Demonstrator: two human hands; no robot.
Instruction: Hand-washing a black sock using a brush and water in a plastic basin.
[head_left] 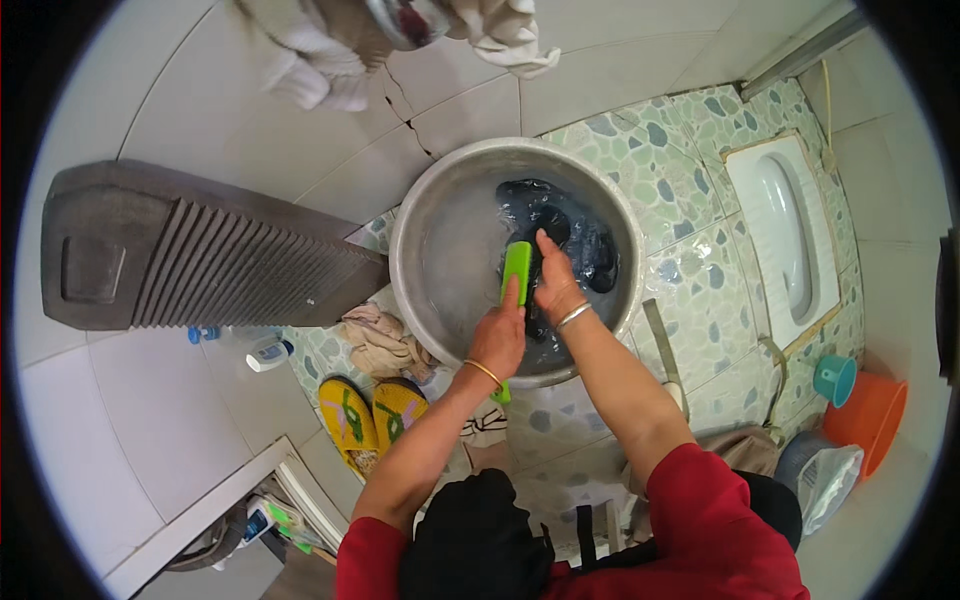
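A round metal basin of cloudy water stands on the floor in front of me. Dark, wet things lie partly under the water in its right half; whether they are shoes or cloth I cannot tell. My left hand is closed around a bright green scrubbing brush, whose handle end shows below the wrist. The brush lies against the dark item beside my right hand. My right hand grips that item at the basin's middle, thumb stretched along it. Its lower part is hidden between my hands.
A dark ridged washboard leans at the left, its end by the basin. Yellow slippers and a crumpled cloth lie near the basin. A squat toilet, an orange bucket and a teal cup are at the right.
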